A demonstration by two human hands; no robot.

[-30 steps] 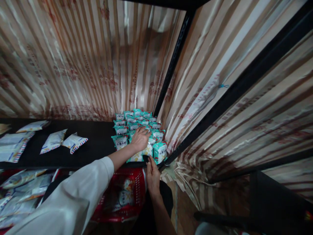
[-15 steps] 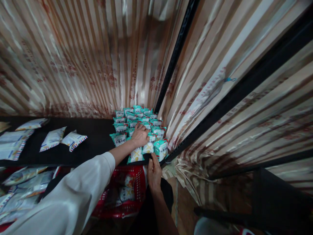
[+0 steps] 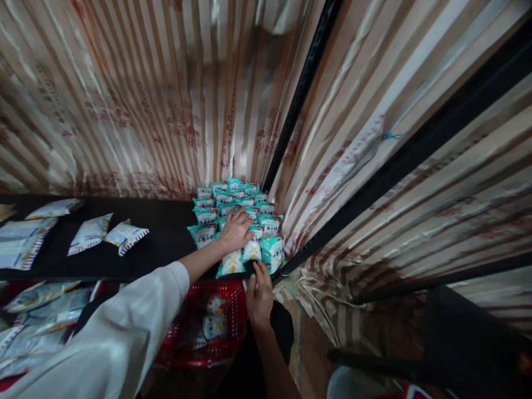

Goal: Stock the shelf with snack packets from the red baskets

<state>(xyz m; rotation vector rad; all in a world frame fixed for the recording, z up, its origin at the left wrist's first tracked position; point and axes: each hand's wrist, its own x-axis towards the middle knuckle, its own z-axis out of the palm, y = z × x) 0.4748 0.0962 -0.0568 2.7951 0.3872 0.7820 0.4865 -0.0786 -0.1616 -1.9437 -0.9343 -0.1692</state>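
Observation:
Teal-and-white snack packets [image 3: 231, 264] stand in rows at the right end of the black shelf [image 3: 166, 238]. My left hand [image 3: 236, 228], at the end of a white sleeve, lies over the middle of the rows with its fingers spread on the packet tops. It hides several packets beneath it. By the shelf's front edge, my right hand [image 3: 260, 296] has its fingers stretched towards the front packets, just below a packet at the right corner [image 3: 273, 253]. I see nothing in its fingers.
Several white packets [image 3: 89, 234] lie loose on the shelf's left part. Below stand a red basket [image 3: 239, 310] with packets inside and more packets [image 3: 54, 313] at the left. Black posts [image 3: 301, 91] and a striped curtain [image 3: 166, 111] bound the back and right.
My left hand's fingers have spread out more and lie flatter on the packets. My right hand has shifted slightly left, its fingers a little more bent. The packets look almost unmoved.

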